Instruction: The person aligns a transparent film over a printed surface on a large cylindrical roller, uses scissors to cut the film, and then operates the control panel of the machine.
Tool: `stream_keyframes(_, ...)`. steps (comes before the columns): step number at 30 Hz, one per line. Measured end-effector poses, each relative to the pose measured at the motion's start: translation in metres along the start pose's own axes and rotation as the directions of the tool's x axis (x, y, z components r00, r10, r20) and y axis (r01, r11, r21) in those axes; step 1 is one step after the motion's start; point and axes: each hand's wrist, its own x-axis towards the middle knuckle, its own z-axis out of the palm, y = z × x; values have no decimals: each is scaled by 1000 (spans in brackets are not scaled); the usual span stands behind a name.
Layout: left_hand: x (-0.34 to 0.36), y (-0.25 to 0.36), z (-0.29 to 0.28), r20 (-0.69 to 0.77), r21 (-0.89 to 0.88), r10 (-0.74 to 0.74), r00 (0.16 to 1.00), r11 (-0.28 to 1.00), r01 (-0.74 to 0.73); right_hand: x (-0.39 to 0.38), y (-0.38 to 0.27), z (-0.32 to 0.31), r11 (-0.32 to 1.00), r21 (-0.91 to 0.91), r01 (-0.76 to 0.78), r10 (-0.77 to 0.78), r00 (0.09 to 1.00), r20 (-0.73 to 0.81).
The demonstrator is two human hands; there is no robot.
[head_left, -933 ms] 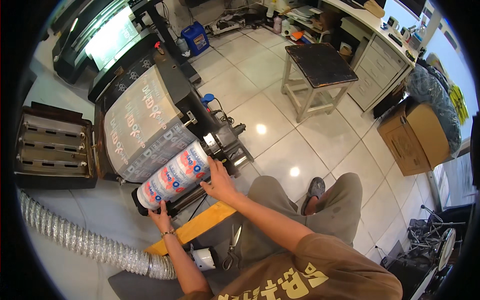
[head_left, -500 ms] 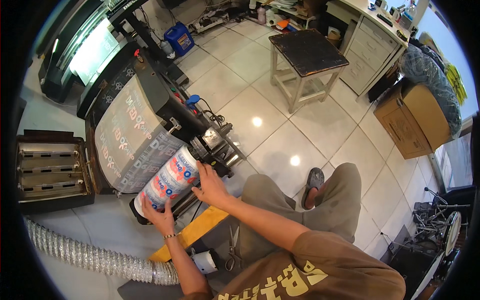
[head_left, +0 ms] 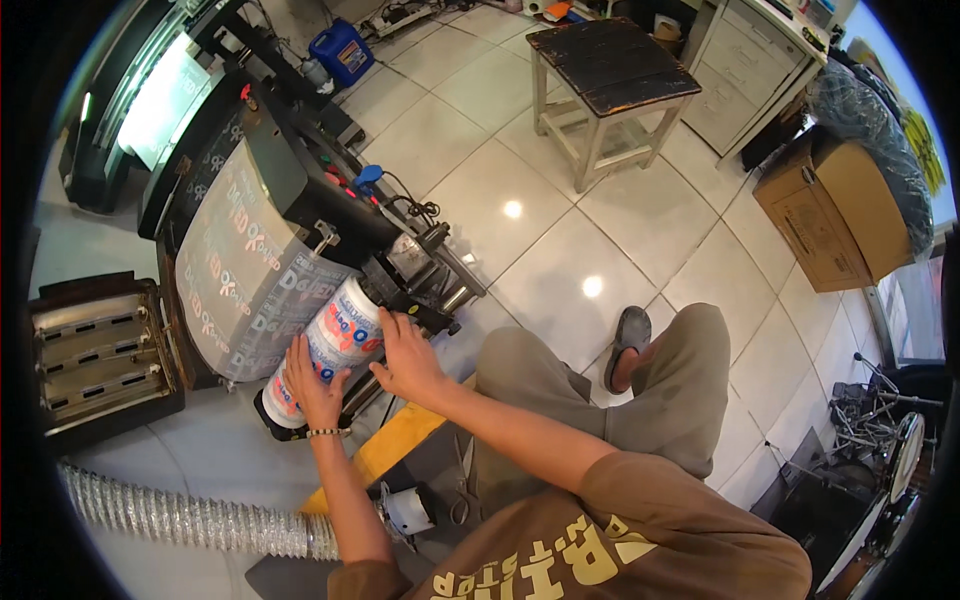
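Note:
A white roll (head_left: 343,322) of film printed in blue and red lies slantwise along the front of a black machine (head_left: 310,195). Across the roll's middle and lower part rests my left hand (head_left: 316,388), its fingers stretched out and the thumb apart. My right hand (head_left: 408,360) touches the roll near its upper right end, fingers extended and thumb spread. Behind the roll, a printed translucent sheet (head_left: 232,275) curves over the machine's plate. The undersides of the roll and of my fingertips are hidden.
Scissors (head_left: 463,482) and a small white roll (head_left: 408,511) lie beside my left forearm, near a yellow bar (head_left: 385,447). A silver flexible duct (head_left: 200,515) runs along the lower left. Farther off stand a black-topped stool (head_left: 610,65) and a cardboard box (head_left: 815,215).
My left hand has moved up over the roll and lies flatter on it. The roll's printed pattern has shifted round. My right hand stays at the upper end. The view has tilted slightly.

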Motion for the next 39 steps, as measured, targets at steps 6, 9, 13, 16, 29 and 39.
stream_keyframes(6,-4,-5,2,-76,56,25,997,998,-21,0,1,5,999,43,12,-13,1000,15)
stream_keyframes(9,-5,-1,8,-112,70,27,993,997,-19,2,8,7,998,49,29,-30,999,14)
stream_keyframes(13,-12,4,8,-133,112,-14,991,993,29,2,15,17,998,58,25,-27,999,36)
stream_keyframes(16,-15,4,14,-179,98,-26,983,994,44,5,22,21,988,122,-91,81,993,85)
stream_keyframes(29,-18,2,8,-164,46,-44,985,998,52,62,-19,96,18,763,-646,735,526,428)
stream_keyframes(39,24,-39,-41,165,9,25,986,1000,-27,56,-8,102,43,810,-585,625,648,435)
